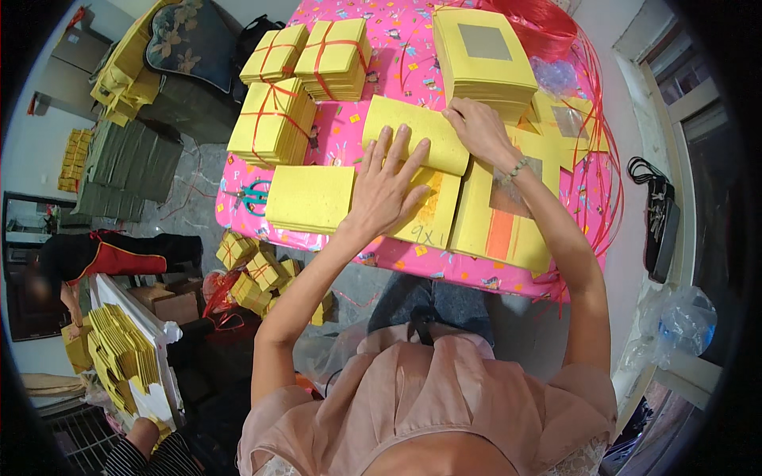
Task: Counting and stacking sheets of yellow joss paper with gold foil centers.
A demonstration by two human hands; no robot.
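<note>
My left hand point(385, 181) lies flat with spread fingers on a folded sheet of yellow paper point(438, 141). At that sheet's upper right corner, my right hand point(480, 133) is closed, thumb and forefinger at the edge. The folded part lies over another yellow sheet point(429, 226) with handwritten marks and a gold patch, partly hidden by my left hand. To the right rests a yellow sheet stack point(476, 238) bearing a grey square and an orange strip, under my right forearm. A low stack of plain yellow paper point(309, 197) sits left of my left wrist.
Teal-handled scissors point(254, 197) lie at the pink tablecloth's point(381, 258) left side. Bundles tied with red string point(274, 119) and a tall yellow stack point(486, 67) stand farther back. Loose red string point(591, 127) hangs at right. Another person point(119, 258) handles yellow paper at left.
</note>
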